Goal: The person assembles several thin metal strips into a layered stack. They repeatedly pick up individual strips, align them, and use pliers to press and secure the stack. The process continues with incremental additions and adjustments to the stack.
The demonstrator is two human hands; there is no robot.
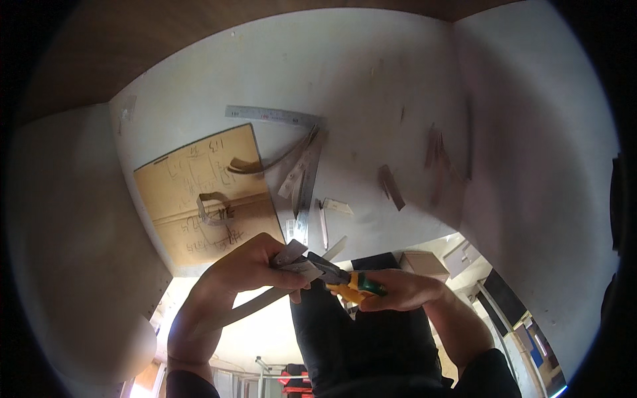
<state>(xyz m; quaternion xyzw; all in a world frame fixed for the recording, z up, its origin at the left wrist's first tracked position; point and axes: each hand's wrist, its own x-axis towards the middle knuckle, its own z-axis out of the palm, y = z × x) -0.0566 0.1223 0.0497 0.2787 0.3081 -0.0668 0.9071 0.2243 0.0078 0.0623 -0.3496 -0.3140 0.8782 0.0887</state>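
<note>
My left hand (242, 265) is closed around a thin, flat greyish strip (252, 306), which looks like metal. Its bent end sticks up between thumb and fingers, and its long tail runs down past my left wrist. My right hand (405, 290) grips a pair of pliers (361, 284) with yellow and green handles. The dark jaws point left and meet the strip's end beside my left thumb; whether they are clamped on it I cannot tell. Both hands are in front of my body, at the near edge of the pale work surface (358, 86).
A cardboard sheet (166, 182) with handwriting lies left, bearing a curved strip piece (204, 211). Beyond my hands lies an L-shaped steel square (269, 116) with loose strips (300, 174). More strip pieces (391, 188) lie to the right. A slim pen-like stick (324, 227) lies near the edge.
</note>
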